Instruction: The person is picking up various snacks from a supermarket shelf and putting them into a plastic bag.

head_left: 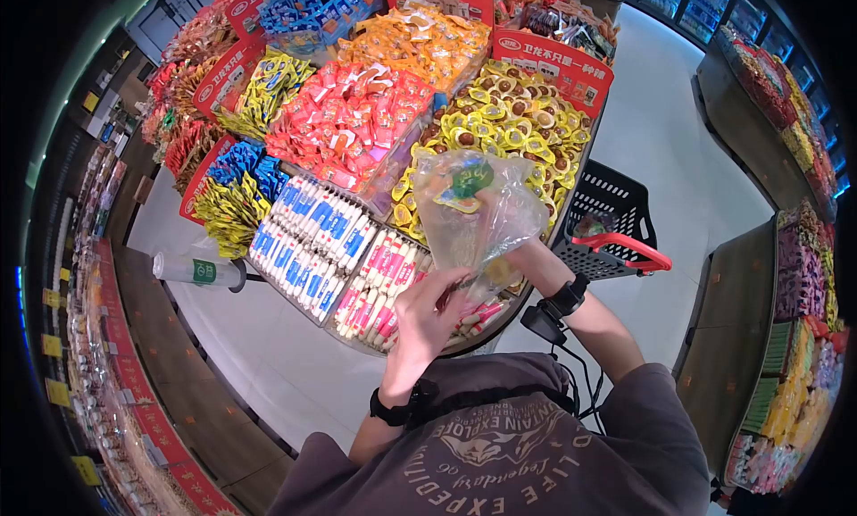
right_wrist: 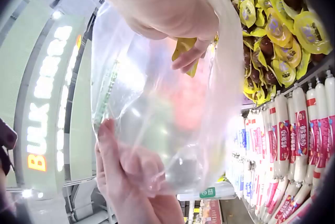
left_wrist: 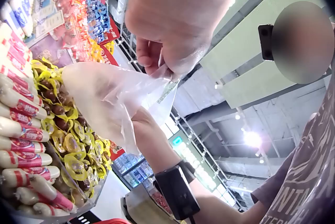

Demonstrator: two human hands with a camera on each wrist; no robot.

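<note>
A clear plastic bag (head_left: 482,221) hangs over a snack display. My left hand (head_left: 433,306) pinches the bag's near edge between thumb and fingers, as the left wrist view shows from close up on the left hand (left_wrist: 172,41) and the bag (left_wrist: 104,98). My right hand (head_left: 522,253) reaches up behind or into the bag; which one is unclear. In the right wrist view its fingers (right_wrist: 193,54) curl round a yellow snack packet (right_wrist: 184,50) against the bag (right_wrist: 157,119). A yellow-green packet (head_left: 464,184) shows through the film.
The display holds bins of yellow-wrapped snacks (head_left: 518,114), red packets (head_left: 348,114) and blue and red sausages (head_left: 308,235). A black basket with a red handle (head_left: 616,221) stands to the right. A roll of bags (head_left: 196,270) sits on the left. Shelves line both sides.
</note>
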